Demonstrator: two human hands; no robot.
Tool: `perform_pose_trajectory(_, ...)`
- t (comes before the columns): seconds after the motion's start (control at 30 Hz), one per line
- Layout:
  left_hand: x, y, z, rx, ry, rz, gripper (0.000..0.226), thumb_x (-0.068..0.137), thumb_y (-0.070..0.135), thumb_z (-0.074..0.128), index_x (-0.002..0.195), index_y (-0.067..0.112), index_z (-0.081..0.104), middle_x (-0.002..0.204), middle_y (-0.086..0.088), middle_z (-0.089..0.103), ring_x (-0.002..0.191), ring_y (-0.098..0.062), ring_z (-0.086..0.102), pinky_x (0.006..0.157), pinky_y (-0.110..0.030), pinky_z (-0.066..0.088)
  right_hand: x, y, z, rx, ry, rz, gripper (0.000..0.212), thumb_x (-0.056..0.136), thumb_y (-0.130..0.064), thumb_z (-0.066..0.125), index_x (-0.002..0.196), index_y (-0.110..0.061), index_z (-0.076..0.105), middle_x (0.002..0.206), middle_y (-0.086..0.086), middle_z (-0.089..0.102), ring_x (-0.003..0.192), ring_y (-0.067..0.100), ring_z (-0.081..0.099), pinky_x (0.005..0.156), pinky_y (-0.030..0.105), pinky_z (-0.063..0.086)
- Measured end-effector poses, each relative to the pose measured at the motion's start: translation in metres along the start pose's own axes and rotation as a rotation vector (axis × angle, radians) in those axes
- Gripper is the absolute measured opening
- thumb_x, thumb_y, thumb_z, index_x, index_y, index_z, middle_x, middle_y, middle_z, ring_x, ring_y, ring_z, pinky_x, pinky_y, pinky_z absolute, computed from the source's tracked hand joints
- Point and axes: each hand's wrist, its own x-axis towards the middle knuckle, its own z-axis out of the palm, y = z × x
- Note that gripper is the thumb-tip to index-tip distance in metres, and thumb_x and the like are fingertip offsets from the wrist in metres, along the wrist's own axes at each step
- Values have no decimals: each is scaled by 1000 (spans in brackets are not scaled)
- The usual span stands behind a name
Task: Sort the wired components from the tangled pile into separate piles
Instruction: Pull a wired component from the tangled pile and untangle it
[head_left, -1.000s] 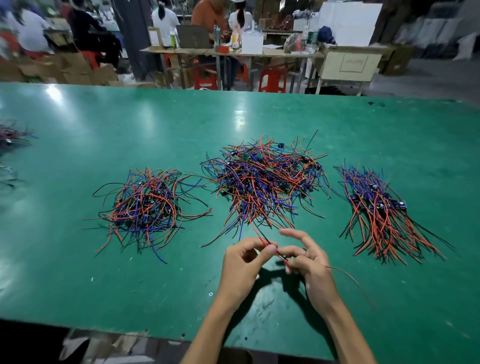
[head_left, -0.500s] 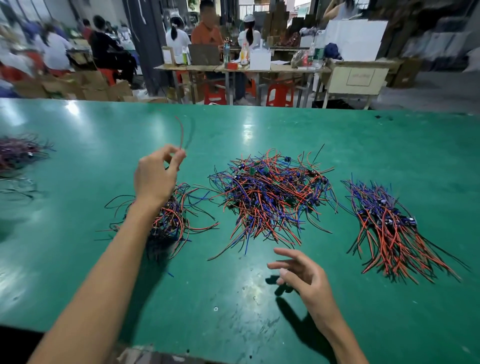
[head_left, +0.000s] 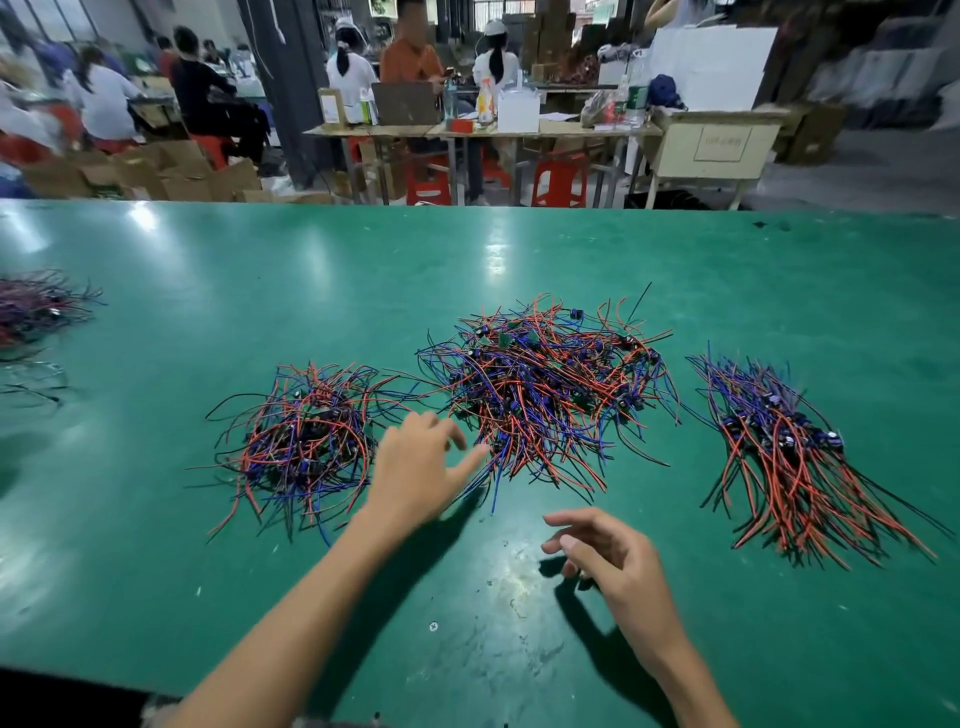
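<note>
A big tangled pile (head_left: 545, 384) of red, blue and black wired components lies mid-table. A looser sorted pile (head_left: 306, 441) lies to its left, and a neater pile (head_left: 789, 457) with wires running one way lies to its right. My left hand (head_left: 421, 467) hovers between the left pile and the tangled pile, fingers spread, index finger near the tangle's front edge, holding nothing. My right hand (head_left: 602, 551) floats over bare table in front of the tangle, fingers loosely curved, empty.
The green table (head_left: 156, 545) stretches wide, its near edge at the bottom. Another wire heap (head_left: 36, 306) sits at the far left edge. Beyond the table, several people sit at benches with red stools and cardboard boxes.
One second ago both hands held a single wired piece together. My left hand carried it over the left pile, let it go, and now has swung back toward the tangled pile. My right hand stayed put.
</note>
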Motion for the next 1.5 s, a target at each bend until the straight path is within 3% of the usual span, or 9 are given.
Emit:
perform_pose_trajectory(0.13,-7,30,16,-12,-156,-90,32,95,57,56,89,27,63,92,8,53,98,-18,54,86,-35,37,-1,-1,1,8,4,-10,24,93,7,62,99,-11,76,82,14,76,63,11,65,58,20,48)
perform_pose_trajectory(0.27,-23,42,13,-297,-86,-300,33,93,50,65,71,25,60,72,15,58,79,-15,61,69,-31,37,-2,-2,2,16,0,-21,23,93,9,62,98,-9,76,80,14,76,62,9,68,58,19,48)
perform_pose_trajectory(0.43,-50,63,-3,-832,-51,-394,22,93,39,69,79,22,69,66,12,68,54,2,55,56,-20,41,5,5,4,39,70,2,23,96,5,59,98,-11,76,77,14,74,64,14,68,58,14,47)
perform_pose_trajectory(0.57,-68,77,-8,-1093,-77,-391,12,94,24,70,88,14,71,67,1,69,46,-14,49,48,-27,42,11,12,11,-31,84,43,22,105,-27,55,102,-25,78,77,7,74,63,12,66,56,14,45)
perform_pose_trajectory(0.73,-90,93,6,-1145,-237,-337,3,87,15,77,87,17,75,70,-1,72,46,-14,54,47,-27,47,21,6,17,-96,88,143,40,94,-61,58,94,-25,78,80,-6,77,63,7,66,54,15,43)
perform_pose_trajectory(0.93,-97,93,12,-1160,-285,-344,4,86,15,79,85,16,75,74,-4,75,49,-17,62,49,-23,46,14,4,10,201,96,80,24,92,-27,69,100,-4,72,70,-1,70,55,5,58,47,14,44)
perform_pose_trajectory(1.07,-93,87,11,-1202,-306,-369,2,89,15,76,88,14,76,76,-8,75,51,-16,64,51,-22,47,12,5,3,260,162,55,27,82,-30,73,99,-10,71,72,8,72,49,7,45,48,14,39)
perform_pose_trajectory(1.3,-96,80,13,-1218,-282,-344,7,90,14,74,91,16,81,67,-12,69,52,-16,58,58,-25,51,8,7,1,257,142,18,24,81,-29,75,100,-15,74,83,13,77,57,8,59,56,16,49)
perform_pose_trajectory(1.5,-92,75,5,-1162,-444,-236,18,101,3,56,99,10,73,79,-3,69,59,-15,61,62,-25,51,6,8,-5,281,103,-59,23,76,-13,86,94,-24,77,91,-4,74,84,8,70,74,17,54)
